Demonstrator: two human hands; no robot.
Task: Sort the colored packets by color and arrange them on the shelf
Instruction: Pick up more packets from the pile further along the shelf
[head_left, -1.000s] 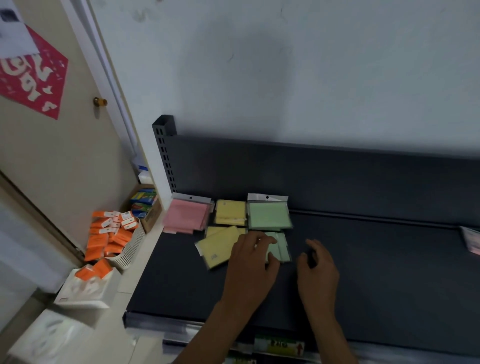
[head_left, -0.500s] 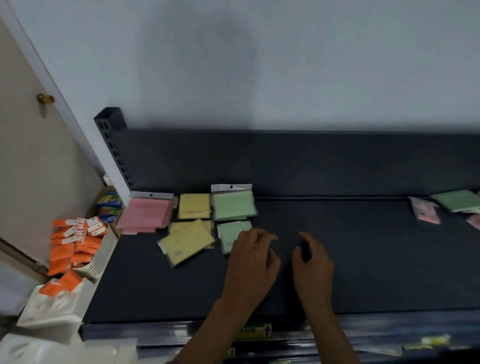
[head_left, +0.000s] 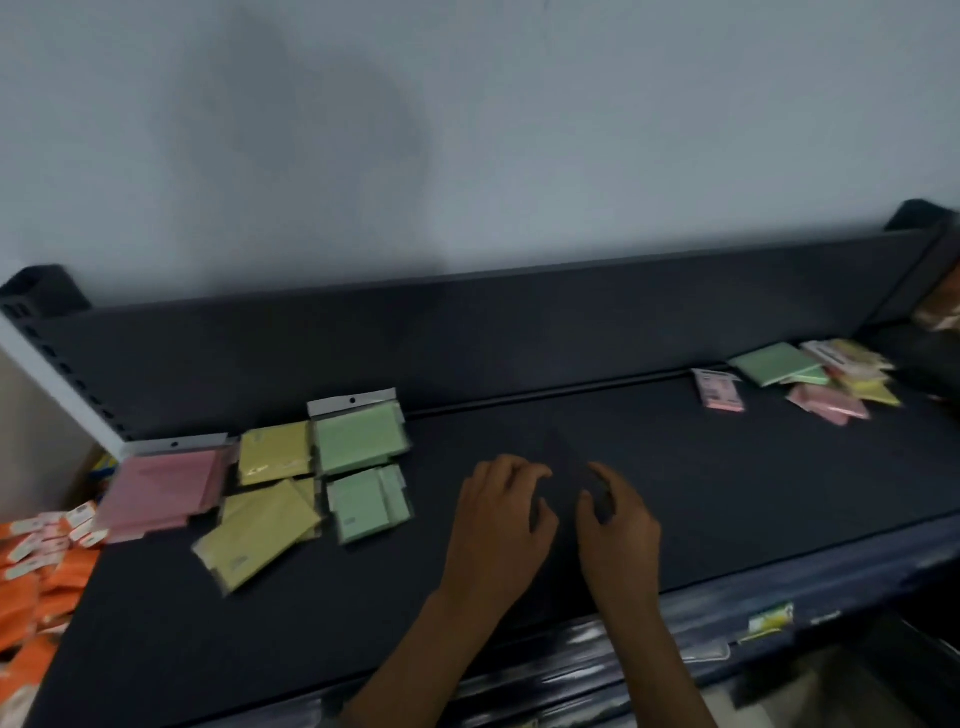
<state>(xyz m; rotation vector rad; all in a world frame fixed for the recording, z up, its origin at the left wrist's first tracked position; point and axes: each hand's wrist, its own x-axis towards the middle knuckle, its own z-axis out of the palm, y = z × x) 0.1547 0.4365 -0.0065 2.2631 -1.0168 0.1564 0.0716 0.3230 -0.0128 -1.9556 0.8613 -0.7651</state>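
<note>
Both hands, left hand (head_left: 498, 525) & right hand (head_left: 618, 530), hover empty w/ loose grip mid-shelf (head_left: 727, 493), between sorted packets (head_left: 358, 441) & unsorted pile (head_left: 810, 379).

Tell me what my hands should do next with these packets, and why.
Probably reach the right hand toward the mixed pile at the shelf's far right end and pick up one packet. Both hands, the left hand too, hold nothing, and the pink, yellow and green groups at the left already look sorted, while that pile is still jumbled.
</note>
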